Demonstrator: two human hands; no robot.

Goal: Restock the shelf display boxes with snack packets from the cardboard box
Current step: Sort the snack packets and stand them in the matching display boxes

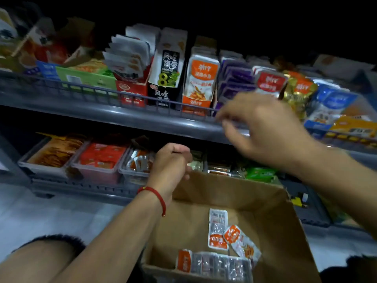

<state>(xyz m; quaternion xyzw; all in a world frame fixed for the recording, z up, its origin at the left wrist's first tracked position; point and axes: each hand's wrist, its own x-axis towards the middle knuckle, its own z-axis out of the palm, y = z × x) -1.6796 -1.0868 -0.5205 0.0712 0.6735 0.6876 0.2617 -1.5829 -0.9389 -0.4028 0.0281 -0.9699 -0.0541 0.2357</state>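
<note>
Packets, small flat foil-and-plastic sachets w/ orange-and-white print [234, 234], lie loose on the floor of the open brown cardboard box [271, 203] below my hands; only a few left, plus a row along the near wall. They look light, thin, floppy and prob. slick, so I'd pinch one by a sealed edge or scoop several flat; no crush risk as far as I can judge. My right hand [263, 127] is blurred at the grey metal upper shelf rail [122, 117], near the upright orange-and-white display box [201, 82]; fingers loosely spread, nothing visibly held. My left hand [172, 160], red cord at the wrist, is curled at the box's far rim; can't tell if it grips the cardboard or a packet.
</note>
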